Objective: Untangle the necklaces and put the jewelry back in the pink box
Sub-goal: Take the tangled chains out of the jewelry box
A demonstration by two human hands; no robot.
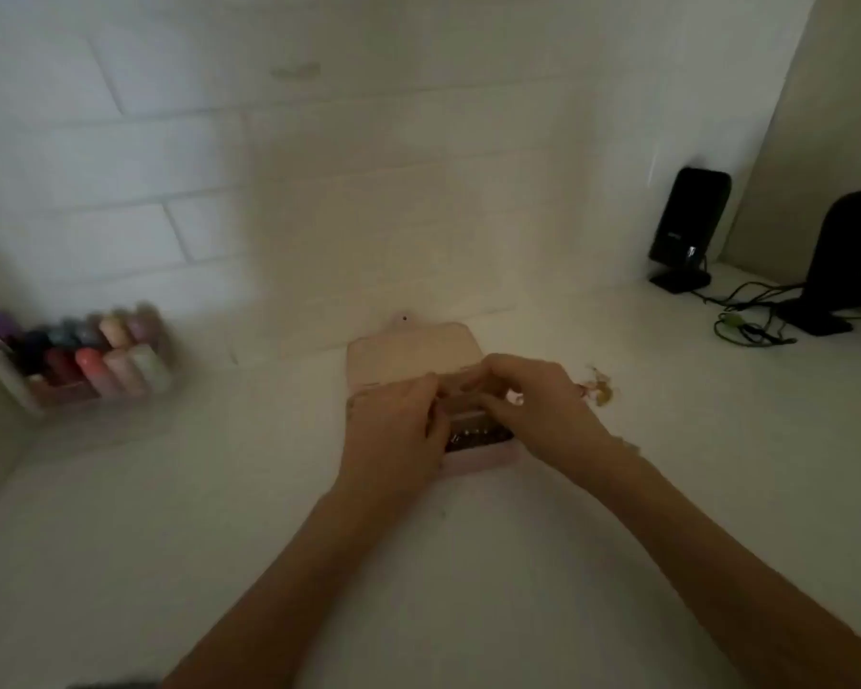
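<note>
Pink box (408,355) lies open under your left hand (398,420) and right hand (528,400); fingers curl inward together, their hold too blurred to tell.

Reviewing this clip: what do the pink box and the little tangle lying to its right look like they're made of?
Pink box: likely faux leather or matte plastic, going by its smooth, dull pale-pink lid and wall; blur leaves this open. Tangle of jewelry: probably gold-toned metal, given its yellowish glints on the white tabletop, but it is too blurred to be sure.
</note>
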